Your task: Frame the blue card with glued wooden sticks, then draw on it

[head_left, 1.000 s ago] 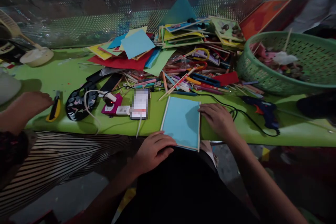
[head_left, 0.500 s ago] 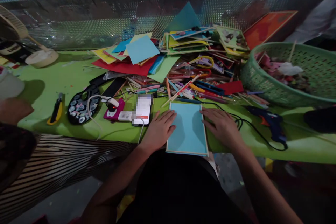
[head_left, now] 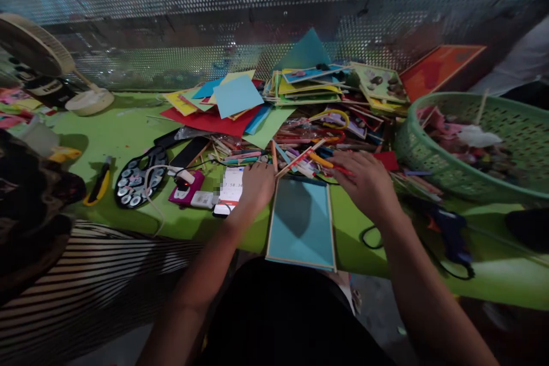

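Note:
A blue sheet framed with thin wooden strips (head_left: pixel 300 223) lies at the table's front edge, and neither hand is on it. My left hand (head_left: pixel 258 186) is by its upper left corner, partly over a phone (head_left: pixel 229 187); its fingers point forward, look loosely open and are slightly blurred. Over the pile of pens and sticks (head_left: pixel 257 155), my right hand (head_left: pixel 362 183) is open with fingers spread. Its fingertips are beside an orange handle (head_left: pixel 321 160); whether they touch it I cannot tell. A wooden stick with red on it (head_left: pixel 295 161) lies between the hands.
Coloured paper (head_left: pixel 238 96) and framed sheets (head_left: pixel 309 83) are heaped behind. A green basket (head_left: pixel 450 174) and a glue gun (head_left: pixel 450 234) are at the right. Leftward are a power strip (head_left: pixel 187 189), a black palette-shaped tray (head_left: pixel 141 177), a yellow cutter (head_left: pixel 99 183) and another person's striped clothing (head_left: pixel 107 274).
Both hands have left the sides of the blue framed sheet and moved forward: the left towards the phone's side, the right over the pile. The other person's hand at left is no longer visible.

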The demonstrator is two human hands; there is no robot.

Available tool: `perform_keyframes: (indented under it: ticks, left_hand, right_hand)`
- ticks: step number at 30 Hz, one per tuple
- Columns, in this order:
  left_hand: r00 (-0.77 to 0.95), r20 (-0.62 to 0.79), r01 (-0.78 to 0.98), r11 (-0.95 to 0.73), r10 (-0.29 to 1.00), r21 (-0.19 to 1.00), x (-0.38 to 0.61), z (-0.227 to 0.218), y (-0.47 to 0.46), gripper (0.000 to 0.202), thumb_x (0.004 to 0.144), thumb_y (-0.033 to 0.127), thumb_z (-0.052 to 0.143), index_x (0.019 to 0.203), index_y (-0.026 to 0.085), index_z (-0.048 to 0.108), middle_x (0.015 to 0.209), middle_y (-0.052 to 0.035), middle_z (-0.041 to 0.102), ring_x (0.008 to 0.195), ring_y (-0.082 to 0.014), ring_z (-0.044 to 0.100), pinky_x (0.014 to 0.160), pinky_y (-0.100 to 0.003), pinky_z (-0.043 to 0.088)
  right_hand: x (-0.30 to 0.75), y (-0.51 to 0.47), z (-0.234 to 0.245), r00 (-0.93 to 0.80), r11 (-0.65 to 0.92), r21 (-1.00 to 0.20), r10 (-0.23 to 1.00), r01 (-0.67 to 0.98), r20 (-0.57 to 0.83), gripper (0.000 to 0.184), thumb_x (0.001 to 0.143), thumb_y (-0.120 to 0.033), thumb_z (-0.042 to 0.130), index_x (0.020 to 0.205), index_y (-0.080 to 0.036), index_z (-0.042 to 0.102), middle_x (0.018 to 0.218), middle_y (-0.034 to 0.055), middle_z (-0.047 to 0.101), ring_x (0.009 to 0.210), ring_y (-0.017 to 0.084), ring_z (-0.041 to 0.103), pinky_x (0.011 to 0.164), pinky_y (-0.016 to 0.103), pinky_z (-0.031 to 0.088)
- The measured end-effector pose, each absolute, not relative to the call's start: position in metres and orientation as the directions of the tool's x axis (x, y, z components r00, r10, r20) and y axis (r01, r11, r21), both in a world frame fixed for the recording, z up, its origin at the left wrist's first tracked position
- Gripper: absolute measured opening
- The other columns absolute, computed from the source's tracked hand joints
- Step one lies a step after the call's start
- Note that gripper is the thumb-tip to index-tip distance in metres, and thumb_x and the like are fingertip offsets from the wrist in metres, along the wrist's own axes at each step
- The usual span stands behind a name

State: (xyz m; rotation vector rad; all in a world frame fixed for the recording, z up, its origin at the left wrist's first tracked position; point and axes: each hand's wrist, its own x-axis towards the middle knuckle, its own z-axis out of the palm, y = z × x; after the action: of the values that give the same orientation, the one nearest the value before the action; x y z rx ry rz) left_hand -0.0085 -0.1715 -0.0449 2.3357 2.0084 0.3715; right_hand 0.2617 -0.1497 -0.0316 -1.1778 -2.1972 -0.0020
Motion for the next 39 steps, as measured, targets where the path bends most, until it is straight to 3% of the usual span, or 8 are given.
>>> perform_keyframes:
  ticks: [5,10,14,18,23,29,34,39]
  left_hand:
    - [0.073,0.152,0.969,-0.106,0.986,0.223,-0.012,-0.042,-0.173,0.017,0.099,0.013,0.054,0.095,0.016,0.07,0.102,-0.0162,0.076,0.104,-0.034,0.071,0.092,-0.046,0.049]
    - [0.072,0.181,0.92,-0.136,0.981,0.368,-0.007,-0.035,-0.182,0.014,0.102,0.017,0.054,0.103,0.019,0.068,0.104,-0.0105,0.077,0.102,-0.0289,0.072,0.089,-0.041,0.052]
    - [0.18,0.164,0.819,-0.24,0.97,0.521,0.01,-0.035,-0.189,0.009,0.102,0.02,0.059,0.104,0.022,0.067,0.101,-0.0036,0.078,0.092,-0.0209,0.074,0.08,-0.031,0.054]
    - [0.277,0.123,0.714,-0.29,0.953,0.637,0.025,-0.037,-0.199,0.007,0.1,0.02,0.062,0.1,0.023,0.069,0.096,0.0,0.078,0.084,-0.0169,0.073,0.073,-0.027,0.054]
    - [0.341,0.08,0.621,-0.289,0.937,0.729,0.018,-0.035,-0.212,0.011,0.102,0.025,0.06,0.102,0.023,0.071,0.098,-0.0007,0.078,0.088,-0.0175,0.073,0.076,-0.028,0.055]
    - [0.268,0.159,0.725,-0.307,0.95,0.617,-0.008,-0.049,-0.22,0.026,0.109,0.031,0.047,0.105,0.023,0.071,0.106,-0.0054,0.077,0.104,-0.0234,0.071,0.095,-0.04,0.054]
    - [0.317,0.156,0.778,-0.351,0.935,0.521,-0.017,-0.065,-0.229,0.03,0.11,0.033,0.048,0.129,0.023,0.068,0.141,-0.007,0.07,0.136,-0.0251,0.061,0.113,-0.047,0.046]
    - [0.409,0.038,0.835,-0.391,0.912,0.387,-0.014,-0.07,-0.239,0.042,0.11,0.035,0.049,0.149,0.024,0.055,0.162,-0.0061,0.052,0.154,-0.0264,0.043,0.128,-0.058,0.025]
  right_hand:
    - [0.265,-0.138,-0.037,-0.351,0.616,-0.431,0.76,0.66,0.548,0.025,0.102,-0.035,0.057,0.112,-0.023,0.077,0.113,0.0102,0.081,0.108,0.031,0.072,0.097,0.05,0.053]
    - [0.272,-0.146,-0.049,-0.231,0.549,-0.547,0.807,0.632,0.544,0.023,0.102,-0.036,0.058,0.113,-0.026,0.076,0.11,0.0083,0.08,0.103,0.03,0.073,0.091,0.047,0.056]
    - [0.265,-0.154,-0.046,-0.152,0.525,-0.619,0.82,0.584,0.552,0.033,0.1,-0.035,0.06,0.131,-0.028,0.07,0.116,0.0098,0.074,0.095,0.027,0.072,0.09,0.046,0.059]
    - [0.26,-0.158,-0.041,-0.231,0.555,-0.419,0.758,0.718,0.609,0.041,0.099,-0.026,0.061,0.139,-0.031,0.068,0.122,0.0126,0.067,0.109,0.03,0.066,0.098,0.049,0.055]
    - [0.265,-0.157,-0.044,-0.353,0.552,-0.201,0.731,0.809,0.584,0.02,0.098,-0.026,0.063,0.105,-0.031,0.081,0.122,0.01,0.07,0.111,0.034,0.06,0.091,0.051,0.047]
    - [0.272,-0.149,-0.058,-0.443,0.568,-0.211,0.783,0.796,0.437,0.027,0.101,-0.024,0.053,0.102,-0.027,0.08,0.093,0.007,0.079,0.09,0.029,0.061,0.077,0.044,0.041]
    - [0.277,-0.144,-0.067,-0.381,0.485,-0.197,0.833,0.852,0.402,0.036,0.106,-0.03,0.044,0.105,-0.022,0.079,0.092,0.0106,0.078,0.085,0.03,0.06,0.076,0.045,0.043]
    - [0.27,-0.143,-0.062,-0.513,0.612,-0.403,0.791,0.681,0.334,0.038,0.107,-0.037,0.044,0.098,-0.021,0.077,0.085,0.0094,0.078,0.078,0.026,0.063,0.071,0.039,0.049]
